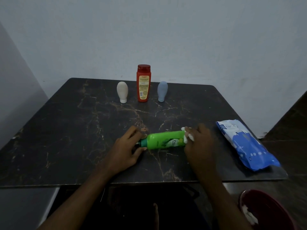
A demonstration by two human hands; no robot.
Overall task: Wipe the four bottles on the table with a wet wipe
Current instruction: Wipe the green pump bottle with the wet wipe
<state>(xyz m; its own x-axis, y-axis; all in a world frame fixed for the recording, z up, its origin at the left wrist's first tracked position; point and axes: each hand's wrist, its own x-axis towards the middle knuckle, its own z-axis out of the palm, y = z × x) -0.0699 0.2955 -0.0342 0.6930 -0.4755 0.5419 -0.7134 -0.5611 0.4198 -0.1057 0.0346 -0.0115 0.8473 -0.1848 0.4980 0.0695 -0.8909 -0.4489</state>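
Below the right hand [199, 141] sits a red bin [272, 211]. The left hand [127, 147] grips the cap end of the green bottle [163, 140], which lies on the tabletop [66, 130]. The right hand presses a white wipe [188, 136] to its base. A blue wipes pack [245, 145] lies right of that hand. Well beyond both hands stand a beige bottle [122, 92], a red bottle [143, 83] and a blue bottle [162, 91].

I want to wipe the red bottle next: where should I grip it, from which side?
Probably grip the red bottle by its upper body, from the front: it stands upright and rises above the beige bottle and blue bottle flanking it.
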